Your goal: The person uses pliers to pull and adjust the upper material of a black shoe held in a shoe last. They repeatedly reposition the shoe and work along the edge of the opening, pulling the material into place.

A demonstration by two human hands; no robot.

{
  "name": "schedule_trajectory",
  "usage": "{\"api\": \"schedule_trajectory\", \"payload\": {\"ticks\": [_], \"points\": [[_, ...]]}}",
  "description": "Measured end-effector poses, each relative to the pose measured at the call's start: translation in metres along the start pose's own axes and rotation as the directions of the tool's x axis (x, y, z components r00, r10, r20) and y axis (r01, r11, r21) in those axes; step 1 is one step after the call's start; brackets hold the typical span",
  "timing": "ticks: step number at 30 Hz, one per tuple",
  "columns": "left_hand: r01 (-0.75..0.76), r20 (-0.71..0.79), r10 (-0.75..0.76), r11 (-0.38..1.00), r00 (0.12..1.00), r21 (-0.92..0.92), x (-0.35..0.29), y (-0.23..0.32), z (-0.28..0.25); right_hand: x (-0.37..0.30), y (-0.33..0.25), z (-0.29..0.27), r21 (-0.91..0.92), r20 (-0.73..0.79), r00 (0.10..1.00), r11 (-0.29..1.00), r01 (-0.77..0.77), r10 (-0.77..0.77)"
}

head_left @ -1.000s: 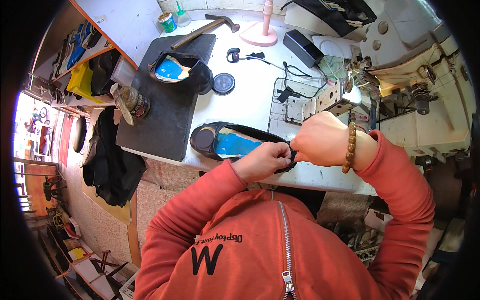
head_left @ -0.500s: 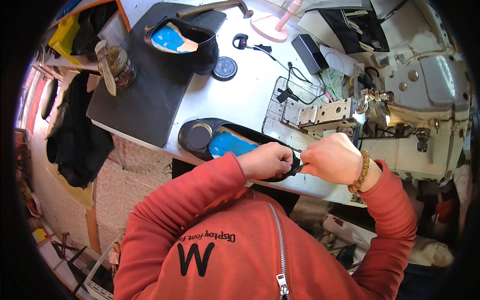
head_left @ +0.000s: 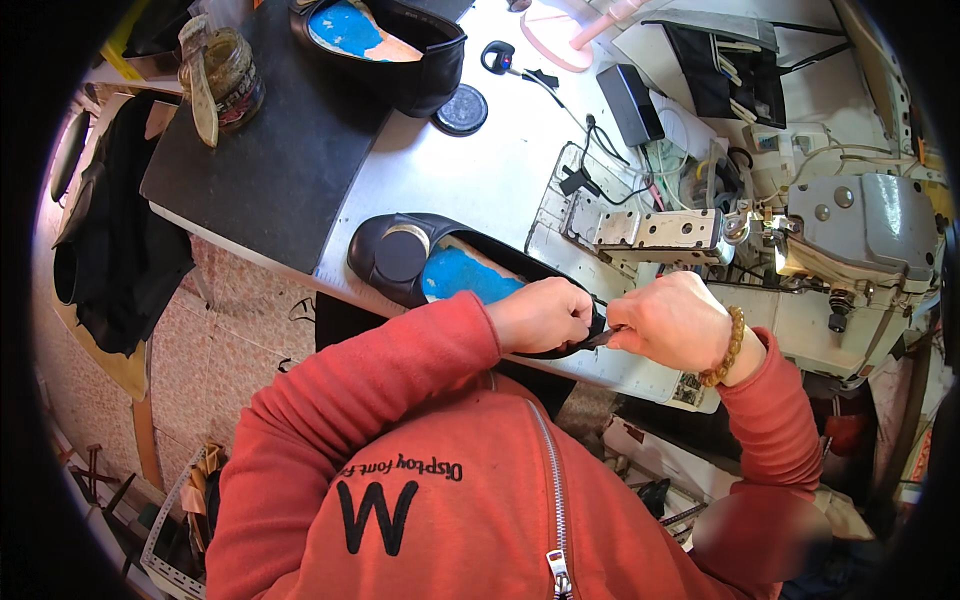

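A black flat shoe point(head_left: 400, 258) with a blue insole point(head_left: 470, 275) lies on the white table point(head_left: 470, 170) near its front edge. My left hand point(head_left: 540, 312) grips the toe end of this shoe. My right hand point(head_left: 672, 322), with a bead bracelet on the wrist, pinches a small dark tool point(head_left: 598, 338) against the same toe end. The two hands almost touch. What the tool's tip does is hidden between the fingers.
A grey sewing machine point(head_left: 850, 230) stands at the right. A second black shoe point(head_left: 385, 40) rests on a dark mat point(head_left: 270, 140) at the back left, beside a jar point(head_left: 228, 72). A round black lid point(head_left: 460, 108), a black box point(head_left: 632, 100) and cables lie mid-table.
The view has swung left and closer to the table. Both hands stay on the shoe's toe end, with the right hand now lower and pressed closer to the left.
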State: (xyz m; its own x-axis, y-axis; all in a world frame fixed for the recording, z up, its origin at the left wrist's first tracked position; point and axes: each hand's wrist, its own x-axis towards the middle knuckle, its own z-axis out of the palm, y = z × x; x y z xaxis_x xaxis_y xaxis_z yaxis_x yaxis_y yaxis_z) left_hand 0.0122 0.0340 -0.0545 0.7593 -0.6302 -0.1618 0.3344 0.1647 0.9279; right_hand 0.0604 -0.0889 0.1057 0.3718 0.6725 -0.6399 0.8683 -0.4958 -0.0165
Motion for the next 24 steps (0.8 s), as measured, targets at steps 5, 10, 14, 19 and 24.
{"api": "schedule_trajectory", "payload": {"ticks": [5,10,14,19,24], "points": [[0.015,0.049,-0.015,1.0,0.999,-0.003,-0.001,0.002,-0.001,0.004,0.004,-0.005,0.018,0.133,0.991,1.0,-0.013,0.011],[-0.024,-0.016,0.024,0.999,1.0,-0.02,0.0,0.007,-0.008,0.008,-0.003,0.006,-0.057,0.187,0.981,0.997,0.057,-0.046],[0.029,-0.058,-0.033,0.998,0.998,-0.057,-0.002,0.01,-0.014,-0.008,0.003,-0.004,0.093,0.103,0.994,0.996,0.016,-0.025],[0.105,-0.054,-0.11,0.991,0.992,-0.086,-0.004,0.016,-0.009,-0.022,0.022,0.0,0.646,-0.023,0.991,0.759,-0.087,0.133],[0.176,-0.001,-0.176,0.984,0.984,0.038,-0.002,0.019,-0.012,-0.003,0.007,0.054,0.97,-0.043,0.925,0.237,-0.051,0.377]]}}
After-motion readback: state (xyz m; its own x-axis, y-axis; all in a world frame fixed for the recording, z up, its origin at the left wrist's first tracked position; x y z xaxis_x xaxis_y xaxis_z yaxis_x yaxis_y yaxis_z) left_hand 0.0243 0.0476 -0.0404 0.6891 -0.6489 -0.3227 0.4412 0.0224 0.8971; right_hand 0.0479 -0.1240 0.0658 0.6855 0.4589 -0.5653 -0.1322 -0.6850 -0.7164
